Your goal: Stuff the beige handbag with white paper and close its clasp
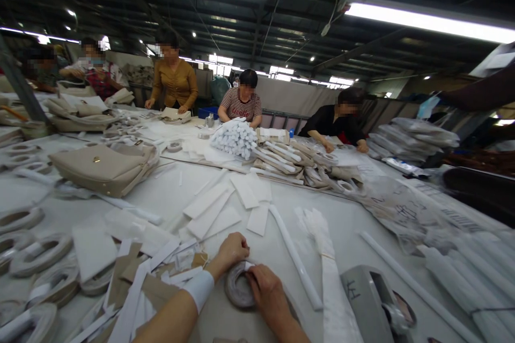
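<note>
We hold a grey tape roll [238, 289] lying flat on the counter [350, 225], close to our body. Our left hand [232, 251] sits at its far rim, fingers curled together against it. Our right hand [269, 293] covers its right edge, fingers clamped on the rim. Just left of the roll lies a litter of paper scraps [132, 278]. Beyond the roll flat white strips [213, 209] are spread, with a beige handbag [100, 169] farther off to the left. Right of the roll a long white tube [295, 262] runs away from us, then a grey dispenser [374, 300]. Far beyond, other people work across the counter.
</note>
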Motion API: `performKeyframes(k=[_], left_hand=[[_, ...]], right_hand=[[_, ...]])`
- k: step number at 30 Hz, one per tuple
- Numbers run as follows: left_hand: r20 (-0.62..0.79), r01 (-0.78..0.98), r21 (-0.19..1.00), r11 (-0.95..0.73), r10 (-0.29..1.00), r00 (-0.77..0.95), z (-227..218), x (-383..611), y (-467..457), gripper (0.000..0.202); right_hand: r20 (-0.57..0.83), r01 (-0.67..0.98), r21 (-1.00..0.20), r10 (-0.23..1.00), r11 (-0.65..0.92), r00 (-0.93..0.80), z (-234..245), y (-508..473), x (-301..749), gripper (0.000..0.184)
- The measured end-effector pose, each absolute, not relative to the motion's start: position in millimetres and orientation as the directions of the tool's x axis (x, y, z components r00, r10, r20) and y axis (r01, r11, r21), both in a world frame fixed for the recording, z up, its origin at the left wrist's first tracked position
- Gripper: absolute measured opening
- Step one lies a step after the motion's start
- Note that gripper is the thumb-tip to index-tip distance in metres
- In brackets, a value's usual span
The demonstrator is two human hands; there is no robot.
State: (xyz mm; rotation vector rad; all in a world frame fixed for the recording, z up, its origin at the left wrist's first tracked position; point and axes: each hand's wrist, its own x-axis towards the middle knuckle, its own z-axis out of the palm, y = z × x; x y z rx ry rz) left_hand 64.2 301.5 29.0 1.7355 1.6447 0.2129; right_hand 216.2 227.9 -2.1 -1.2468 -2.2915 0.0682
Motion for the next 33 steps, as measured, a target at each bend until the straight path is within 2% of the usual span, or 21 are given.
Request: performKeyframes(k=[2,6,11,17,22,26,27,30,33], left_hand=[[-0.332,0.811,0.583,0.043,0.924,0.19,33.0,62.9,302.1,0.025],[-0.31,0.829,0.559,0.014,0.931,0.194,37.5,65.7,302.3,0.023],[-0.308,0.805,0.593,0.023,0.93,0.2,36.4,68.2,295.8,0.023],[-0.376,0.714,0.688,0.131,0.906,0.195,31.0,66.8,287.8,0.024],[-0.394,0.664,0.717,0.213,0.91,0.133,23.7,70.4,286.2,0.024],[-0.366,0.643,0.733,0.221,0.925,0.099,18.3,73.8,281.1,0.025],[-0.356,0.639,0.737,0.218,0.93,0.093,17.0,74.3,279.8,0.025],[-0.331,0.626,0.75,0.212,0.94,0.079,13.3,75.3,277.7,0.024],[-0.332,0.603,0.768,0.214,0.939,0.091,11.4,74.8,277.5,0.021]], right_hand=[[0.368,0.78,-0.397,0.862,0.484,-0.348,7.6,229.9,213.7,0.014],[0.321,0.837,-0.437,0.926,0.33,-0.198,19.0,241.5,207.7,0.009],[0.073,0.817,-0.539,0.978,0.203,-0.194,22.3,260.9,208.1,0.01],[0.015,0.802,-0.567,0.975,0.191,-0.221,27.2,272.8,210.9,0.01],[-0.005,0.789,-0.581,0.968,0.203,-0.252,28.3,271.4,214.8,0.008],[-0.002,0.785,-0.581,0.965,0.214,-0.264,30.3,264.6,220.7,0.034],[-0.001,0.787,-0.575,0.962,0.223,-0.273,31.0,262.5,221.7,0.033],[0.002,0.797,-0.556,0.959,0.236,-0.283,33.4,258.3,222.4,0.011],[-0.002,0.813,-0.546,0.97,0.204,-0.245,36.3,260.9,220.3,0.007]])
